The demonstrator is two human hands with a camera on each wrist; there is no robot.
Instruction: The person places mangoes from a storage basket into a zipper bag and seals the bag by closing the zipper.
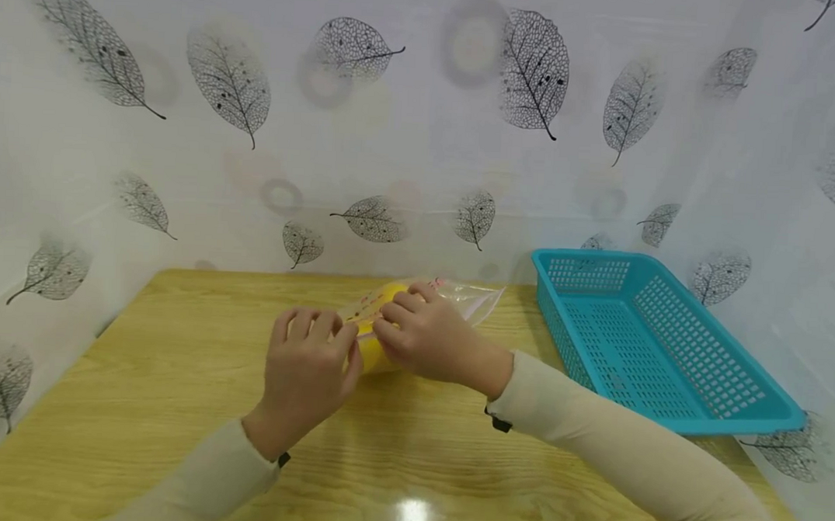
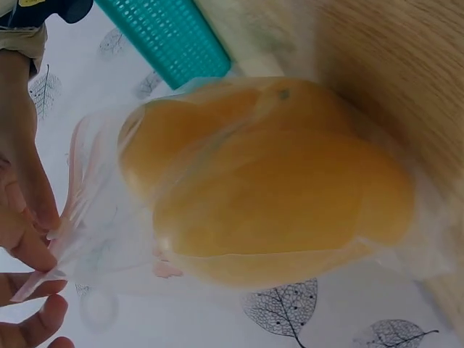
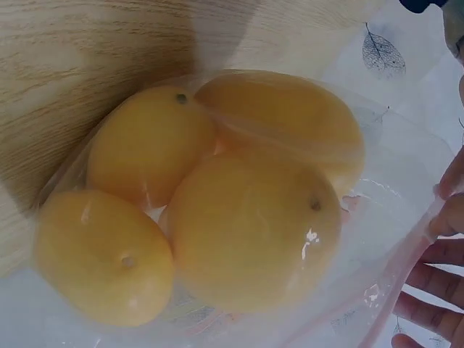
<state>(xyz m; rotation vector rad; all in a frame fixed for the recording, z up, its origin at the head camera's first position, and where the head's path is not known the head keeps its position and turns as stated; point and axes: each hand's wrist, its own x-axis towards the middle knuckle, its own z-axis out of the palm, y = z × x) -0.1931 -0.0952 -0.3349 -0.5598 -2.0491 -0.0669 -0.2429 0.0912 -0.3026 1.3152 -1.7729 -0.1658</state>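
Observation:
A clear zip bag [image 1: 482, 298] with a pink seal strip bulges with several orange-yellow round fruits [image 3: 250, 225]. In the head view it is at mid-table, partly covered by both hands. My left hand [image 1: 308, 364] pinches the bag's seal edge from the left, thumb and forefinger together. Close beside it, my right hand [image 1: 431, 335] pinches the same edge, knuckles up. Fingertips of both hands meet on the pink strip at the left side of the left wrist view. Fruits [image 2: 283, 196] fill the bag's lower part, pressed against each other through the thin film.
A blue perforated plastic basket [image 1: 665, 364] stands at the right of the wooden table [image 1: 195, 375], beyond my right forearm. Behind the table hangs a white curtain [image 1: 408, 151] printed with dark leaves.

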